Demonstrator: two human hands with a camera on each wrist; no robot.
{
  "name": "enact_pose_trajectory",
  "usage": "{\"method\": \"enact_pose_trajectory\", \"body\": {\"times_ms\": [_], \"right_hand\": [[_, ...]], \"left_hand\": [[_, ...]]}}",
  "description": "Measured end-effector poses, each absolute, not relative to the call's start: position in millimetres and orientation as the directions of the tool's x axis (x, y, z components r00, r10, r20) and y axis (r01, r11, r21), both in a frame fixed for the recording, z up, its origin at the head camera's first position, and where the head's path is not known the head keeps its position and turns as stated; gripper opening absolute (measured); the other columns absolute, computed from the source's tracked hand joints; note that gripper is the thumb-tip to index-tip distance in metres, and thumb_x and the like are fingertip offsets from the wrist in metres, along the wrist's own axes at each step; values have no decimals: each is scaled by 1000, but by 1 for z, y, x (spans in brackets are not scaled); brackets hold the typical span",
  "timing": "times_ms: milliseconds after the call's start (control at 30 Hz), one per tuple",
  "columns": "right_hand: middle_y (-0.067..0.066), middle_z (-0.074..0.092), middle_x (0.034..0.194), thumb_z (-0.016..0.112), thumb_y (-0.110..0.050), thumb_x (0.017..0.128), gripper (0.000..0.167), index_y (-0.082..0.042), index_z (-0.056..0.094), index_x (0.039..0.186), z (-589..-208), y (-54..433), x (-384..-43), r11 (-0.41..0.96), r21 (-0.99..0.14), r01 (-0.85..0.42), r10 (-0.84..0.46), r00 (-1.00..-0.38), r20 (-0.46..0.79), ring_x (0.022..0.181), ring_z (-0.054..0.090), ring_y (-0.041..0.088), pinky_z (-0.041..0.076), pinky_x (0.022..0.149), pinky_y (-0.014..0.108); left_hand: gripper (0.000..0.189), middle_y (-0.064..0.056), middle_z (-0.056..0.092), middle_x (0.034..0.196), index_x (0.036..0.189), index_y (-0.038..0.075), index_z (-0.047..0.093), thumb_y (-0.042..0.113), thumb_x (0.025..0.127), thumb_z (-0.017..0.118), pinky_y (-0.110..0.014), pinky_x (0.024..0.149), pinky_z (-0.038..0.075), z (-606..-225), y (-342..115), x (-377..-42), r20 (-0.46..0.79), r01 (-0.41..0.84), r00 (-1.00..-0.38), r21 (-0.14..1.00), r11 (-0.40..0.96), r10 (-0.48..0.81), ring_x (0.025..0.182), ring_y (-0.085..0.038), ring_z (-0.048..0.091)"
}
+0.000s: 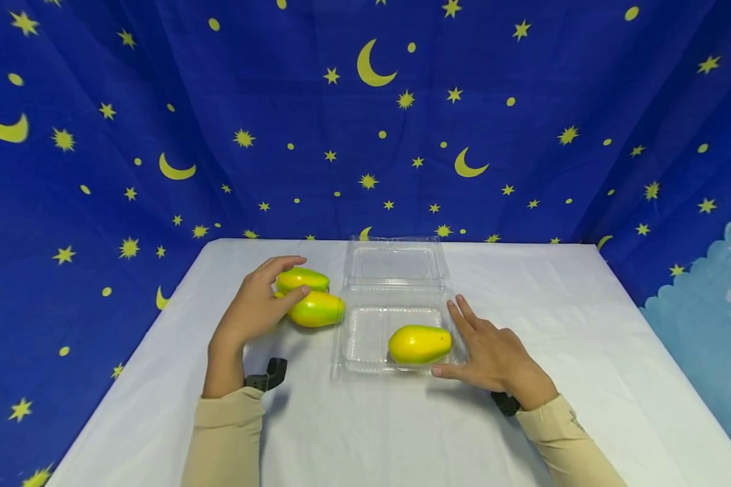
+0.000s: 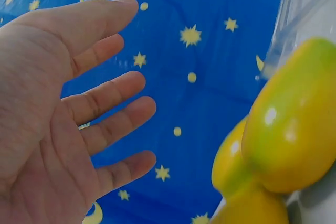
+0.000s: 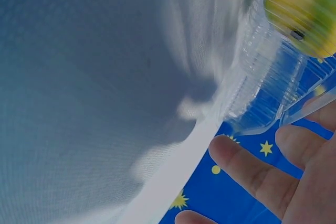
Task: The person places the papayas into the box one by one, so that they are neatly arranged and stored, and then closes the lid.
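A clear plastic clamshell box [image 1: 365, 365] lies opened on the table, its lid [image 1: 396, 264] folded back to the far side. One yellow papaya-like fruit [image 1: 420, 343] sits at the right of its base. My right hand [image 1: 493, 352] is at the box's right edge with fingers spread, holding nothing; whether it touches the plastic I cannot tell. My left hand [image 1: 258, 301] hovers by the yellow-green fruits left of the box, its fingers apart and gripping nothing. The nearer fruit [image 1: 318, 310] and the farther fruit [image 1: 304, 279] lie close together, partly hidden by that hand.
A white cloth covers the table [image 1: 353, 433]. Behind and to the left hangs a blue curtain [image 1: 292, 101] with yellow stars and moons. A light-blue scalloped panel [image 1: 706, 318] shows at the right. Dark wrist bands [image 1: 268, 377] sit on both wrists.
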State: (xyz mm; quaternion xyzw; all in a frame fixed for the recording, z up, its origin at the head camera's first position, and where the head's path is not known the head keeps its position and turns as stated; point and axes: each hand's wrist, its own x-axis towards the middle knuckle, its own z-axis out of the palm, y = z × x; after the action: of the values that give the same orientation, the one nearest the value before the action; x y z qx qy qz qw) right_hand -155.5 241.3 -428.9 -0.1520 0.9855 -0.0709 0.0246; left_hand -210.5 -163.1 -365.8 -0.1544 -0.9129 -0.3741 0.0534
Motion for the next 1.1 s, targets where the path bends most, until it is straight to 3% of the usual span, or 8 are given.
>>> {"method": "enact_pose_trajectory", "body": {"times_ms": [200,467,767,1100], "right_hand": [[9,13,169,52,-91,72,124,-15,13,162,-428,241,-156,945,-149,-291,-299,-954,-32,130,55,40,54,75,49],[10,13,169,52,-91,72,124,-15,14,162,-428,241,-154,946,-149,-287,-295,-955,-35,129,56,40,53,71,45],[10,14,169,54,-90,73,124,-14,14,162,-430,240,-153,943,-154,-294,-301,-953,-30,128,56,41,53,69,43],[10,14,169,55,-89,73,123,-16,12,162,-432,240,-153,942,-153,-297,-303,-953,-15,127,57,41,54,72,47]], "left_hand": [[54,-3,49,151,144,31,51,50,95,64,-60,108,41,-370,-178,-215,189,267,-964,676,687,188,139,-31,45],[59,-4,50,152,145,23,50,44,94,68,-57,111,39,-382,-201,-220,185,261,-965,726,636,186,140,-31,46],[66,-13,44,156,149,22,45,45,93,69,-64,110,37,-401,-220,-224,5,107,-988,735,670,152,142,-41,41],[69,-16,42,156,150,19,44,46,93,69,-65,112,35,-415,-229,-228,-37,59,-991,733,677,126,144,-43,38]]}}
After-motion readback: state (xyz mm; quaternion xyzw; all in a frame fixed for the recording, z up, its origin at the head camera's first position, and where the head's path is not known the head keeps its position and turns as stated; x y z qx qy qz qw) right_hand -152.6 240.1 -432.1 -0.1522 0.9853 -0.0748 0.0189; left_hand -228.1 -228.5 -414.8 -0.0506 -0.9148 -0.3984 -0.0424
